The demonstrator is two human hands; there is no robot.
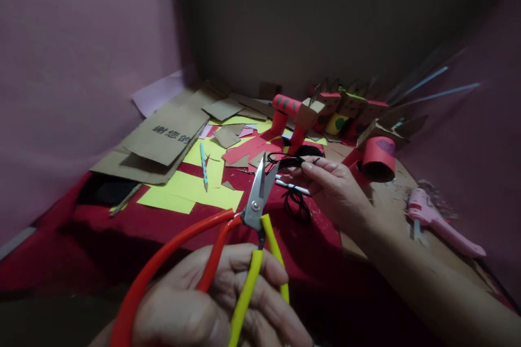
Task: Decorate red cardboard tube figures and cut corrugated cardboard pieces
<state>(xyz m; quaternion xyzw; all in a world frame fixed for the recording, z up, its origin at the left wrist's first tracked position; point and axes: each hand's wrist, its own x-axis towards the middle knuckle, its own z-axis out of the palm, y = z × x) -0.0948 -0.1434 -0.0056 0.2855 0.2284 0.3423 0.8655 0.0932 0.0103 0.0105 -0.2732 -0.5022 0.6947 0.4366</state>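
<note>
Close to the camera, my left hand [183, 303] is wrapped round the handles of a pair of scissors [255, 207] with one red and one yellow handle. The blades point up and away, slightly parted. To the right, my right hand [336, 187] pinches a looped bundle of thin black cord [287, 158] between thumb and fingers. The cord lies just beyond the scissor tips; whether they touch it I cannot tell. Below it, a second tied bundle of black cord [297, 205] rests on the red cloth, beside white sticks [291, 186].
Brown cardboard sheets [163, 135] lie at the left, near yellow paper [175, 192] and a blue pencil [203, 165]. Red paper-tube figures [290, 105] stand behind. At the right are another red tube [378, 156] and a pink glue gun [442, 222].
</note>
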